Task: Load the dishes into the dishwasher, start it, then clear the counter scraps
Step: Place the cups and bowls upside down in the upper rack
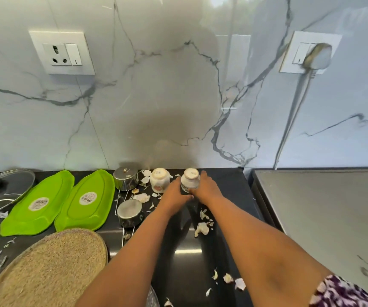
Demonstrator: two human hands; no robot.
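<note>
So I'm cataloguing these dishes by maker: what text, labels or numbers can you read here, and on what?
Nothing can be read for certain.
Left green tray: round sticker, print blurred.
Right green tray: round sticker, print blurred.
Left upturned cup: dark stamp on its base, too small.
Right upturned cup, held by left hand and right hand: faint base stamp, illegible.

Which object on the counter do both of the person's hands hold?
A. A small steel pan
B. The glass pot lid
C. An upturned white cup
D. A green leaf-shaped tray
C: the left hand and right hand close round the upturned white cup, while the green trays, lid and pans lie untouched to the left.
</note>
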